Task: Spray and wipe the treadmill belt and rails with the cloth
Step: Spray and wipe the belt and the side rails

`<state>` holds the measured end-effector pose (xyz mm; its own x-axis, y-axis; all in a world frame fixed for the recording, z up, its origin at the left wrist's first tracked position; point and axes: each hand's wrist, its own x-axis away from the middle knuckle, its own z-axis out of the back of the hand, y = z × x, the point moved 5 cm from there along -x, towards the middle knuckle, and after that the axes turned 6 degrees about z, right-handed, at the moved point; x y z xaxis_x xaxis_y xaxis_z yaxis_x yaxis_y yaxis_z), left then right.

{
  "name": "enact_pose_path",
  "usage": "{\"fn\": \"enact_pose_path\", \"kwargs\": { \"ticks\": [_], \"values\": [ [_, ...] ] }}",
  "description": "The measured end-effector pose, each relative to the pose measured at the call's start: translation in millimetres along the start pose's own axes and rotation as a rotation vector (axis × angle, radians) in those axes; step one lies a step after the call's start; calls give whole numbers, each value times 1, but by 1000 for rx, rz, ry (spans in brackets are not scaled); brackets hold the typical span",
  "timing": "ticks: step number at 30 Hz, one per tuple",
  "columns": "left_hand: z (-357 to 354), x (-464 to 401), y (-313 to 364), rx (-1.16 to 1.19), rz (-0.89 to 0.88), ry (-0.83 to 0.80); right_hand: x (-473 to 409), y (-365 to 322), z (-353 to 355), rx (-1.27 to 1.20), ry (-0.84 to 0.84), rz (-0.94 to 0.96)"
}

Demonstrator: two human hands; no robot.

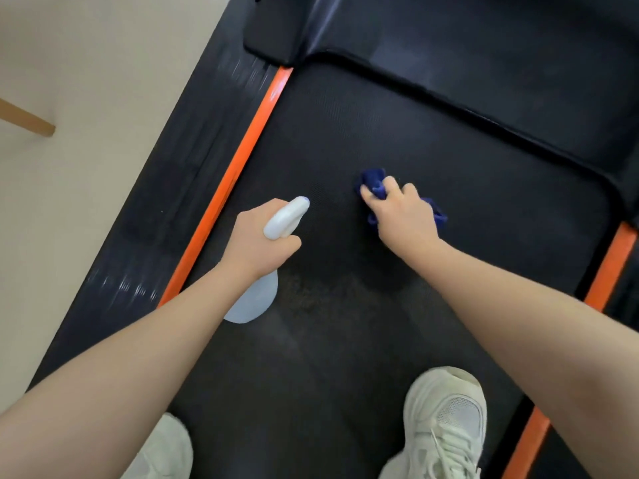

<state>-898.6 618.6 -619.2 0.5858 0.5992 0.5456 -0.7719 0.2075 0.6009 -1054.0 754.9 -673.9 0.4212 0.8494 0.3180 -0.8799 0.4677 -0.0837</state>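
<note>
Standing on the treadmill belt in white sneakers, a person reaches both bare arms forward. Near the belt's left edge, the left hand grips the neck of a pale spray bottle, its white nozzle pointing up the belt; what the bottle holds cannot be told. Farther on, about mid-belt, the right hand clutches a bunched blue cloth against the black surface. Orange strips line both belt edges beside the dark rails. Beyond the cloth sits the black motor cover.
</note>
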Motion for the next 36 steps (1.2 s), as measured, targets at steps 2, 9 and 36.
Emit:
{"fn": "enact_pose_path", "kwargs": {
  "ticks": [2, 9, 36],
  "values": [
    [-5, 0, 4, 23, 12, 6, 25, -34, -18, -42, -54, 213],
    [-25, 2, 15, -46, -5, 1, -14, -12, -2, 20, -20, 160],
    [-100, 7, 40, -377, -93, -298, 102, 68, -42, -175, 52, -134]
  ]
}}
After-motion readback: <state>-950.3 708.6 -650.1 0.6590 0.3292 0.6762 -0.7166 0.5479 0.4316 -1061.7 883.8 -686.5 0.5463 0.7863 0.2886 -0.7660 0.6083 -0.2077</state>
